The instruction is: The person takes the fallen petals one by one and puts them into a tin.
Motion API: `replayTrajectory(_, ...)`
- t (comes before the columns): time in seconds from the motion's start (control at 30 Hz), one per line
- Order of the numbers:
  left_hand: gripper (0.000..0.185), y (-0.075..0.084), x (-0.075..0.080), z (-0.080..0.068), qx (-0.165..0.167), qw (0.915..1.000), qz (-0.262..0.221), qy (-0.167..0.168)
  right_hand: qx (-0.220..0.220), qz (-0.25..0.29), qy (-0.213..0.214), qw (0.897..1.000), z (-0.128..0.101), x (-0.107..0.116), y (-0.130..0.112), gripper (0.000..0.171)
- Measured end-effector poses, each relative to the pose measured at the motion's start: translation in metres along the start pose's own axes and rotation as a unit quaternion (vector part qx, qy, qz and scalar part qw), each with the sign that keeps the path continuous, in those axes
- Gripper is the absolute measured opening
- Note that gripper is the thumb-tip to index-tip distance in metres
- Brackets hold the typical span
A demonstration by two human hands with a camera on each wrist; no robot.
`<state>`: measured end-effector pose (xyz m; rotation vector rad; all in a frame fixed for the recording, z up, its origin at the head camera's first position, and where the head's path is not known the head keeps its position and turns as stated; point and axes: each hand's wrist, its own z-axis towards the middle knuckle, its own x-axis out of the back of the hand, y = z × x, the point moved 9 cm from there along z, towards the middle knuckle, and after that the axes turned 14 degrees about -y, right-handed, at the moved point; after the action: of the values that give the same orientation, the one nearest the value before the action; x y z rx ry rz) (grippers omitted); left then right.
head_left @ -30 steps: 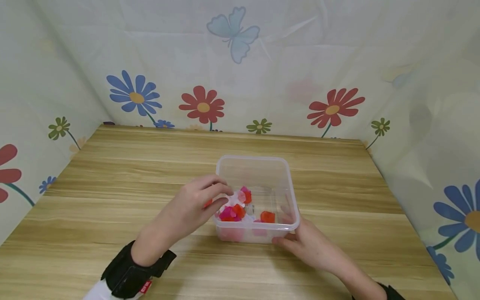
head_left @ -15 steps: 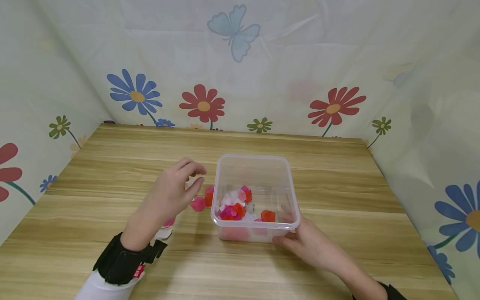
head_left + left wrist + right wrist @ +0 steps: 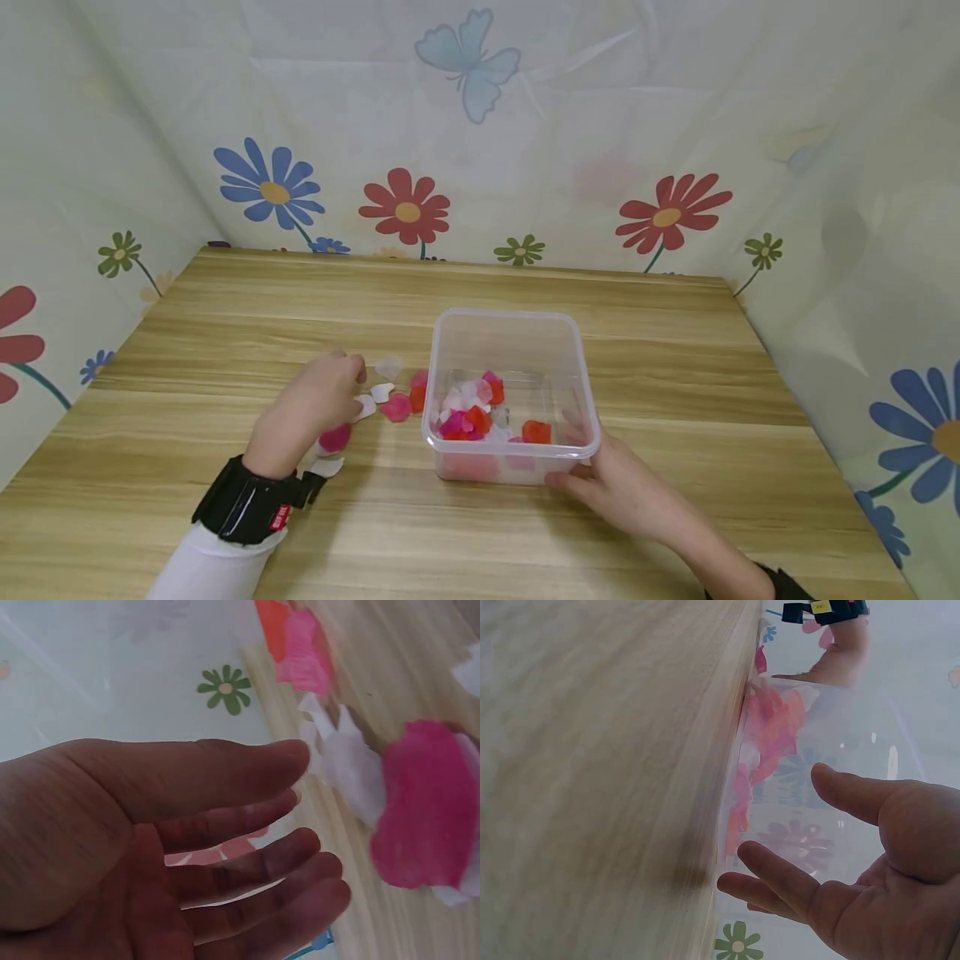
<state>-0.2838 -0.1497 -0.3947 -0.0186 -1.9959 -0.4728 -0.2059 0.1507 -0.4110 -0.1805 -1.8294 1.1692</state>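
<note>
My left hand is low over scattered fabric petals to the left of the box. In the left wrist view the fingers are loosely bent, thumb apart from them, with nothing between. Beside the fingertips lie a white petal and a deep pink petal. A clear plastic box stands in the middle, holding red, pink and white petals mostly at its left side. My right hand rests against the box's front right corner, thumb and fingers spread and fairly straight in the right wrist view.
More loose petals form a line on the wooden table: a pink petal, a white petal and a red petal close to the box's left wall. A flower-printed cloth encloses the table's back and sides.
My left hand has moved from above the box's left rim, leftward and down to the loose petals, uncovering several of them. The right hand and the box stay put.
</note>
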Motion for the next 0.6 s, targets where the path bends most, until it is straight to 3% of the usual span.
replayTrajectory(0.2, 0.024, -0.009, -0.01, 0.007, 0.004, 0.9994, -0.02, -0.027, 0.006, -0.001, -0.002, 1.0, 0.0, 0.0, 0.0, 0.062)
replayTrajectory(0.6, 0.021, -0.014, -0.016, 0.013, -0.009, 0.9994, -0.029, -0.019, 0.002, 0.001, -0.003, 1.0, 0.0, -0.001, 0.001, 0.062)
